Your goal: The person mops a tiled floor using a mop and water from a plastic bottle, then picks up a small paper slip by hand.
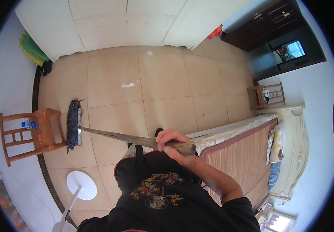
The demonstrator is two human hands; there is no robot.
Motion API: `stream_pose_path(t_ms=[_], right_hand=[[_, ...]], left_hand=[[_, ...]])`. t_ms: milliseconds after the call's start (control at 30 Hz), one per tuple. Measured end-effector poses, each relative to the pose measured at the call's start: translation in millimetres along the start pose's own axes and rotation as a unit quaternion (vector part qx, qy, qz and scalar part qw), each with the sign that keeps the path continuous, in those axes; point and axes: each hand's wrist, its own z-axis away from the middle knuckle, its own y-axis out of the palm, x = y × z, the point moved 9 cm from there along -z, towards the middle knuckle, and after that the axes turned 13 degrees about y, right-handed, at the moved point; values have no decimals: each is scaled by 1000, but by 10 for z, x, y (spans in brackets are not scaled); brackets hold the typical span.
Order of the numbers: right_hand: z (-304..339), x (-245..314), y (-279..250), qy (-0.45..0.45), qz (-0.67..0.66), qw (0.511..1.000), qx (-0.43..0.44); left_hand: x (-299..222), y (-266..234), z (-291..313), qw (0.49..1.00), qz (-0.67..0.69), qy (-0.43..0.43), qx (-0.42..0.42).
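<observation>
My right hand is wrapped round the thick upper end of a mop's wooden handle, in front of my waist. The handle runs left to a metal clamp and a dark grey mop head, whose strands lie on the tiled floor beside a wooden chair. Crumpled white scraps lie on the tiles ahead, and a smaller white piece is nearer the wardrobe. My left hand is out of sight.
On the left, the wooden chair carries a blue bottle; a white round stand base is nearer me. A white wardrobe lines the far side. The bed fills the right, with another chair beyond, near a dark doorway.
</observation>
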Motion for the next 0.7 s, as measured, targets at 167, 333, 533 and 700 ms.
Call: stream_pose_path(t_ms=[167, 333, 533, 700], right_hand=[[57, -75, -92, 5, 7, 1000, -18], [-40, 37, -30, -2, 0, 1000, -5], [-141, -28, -180, 6, -20, 1000, -4], [-87, -92, -284, 1, -30, 999, -11]], left_hand=[[8, -136, 112, 1000, -18, -10, -5], [-99, -213, 166, 999, -33, -14, -3], [-255, -311, 280, 997, -69, -19, -10], [-367, -454, 352, 995, -96, -24, -19]])
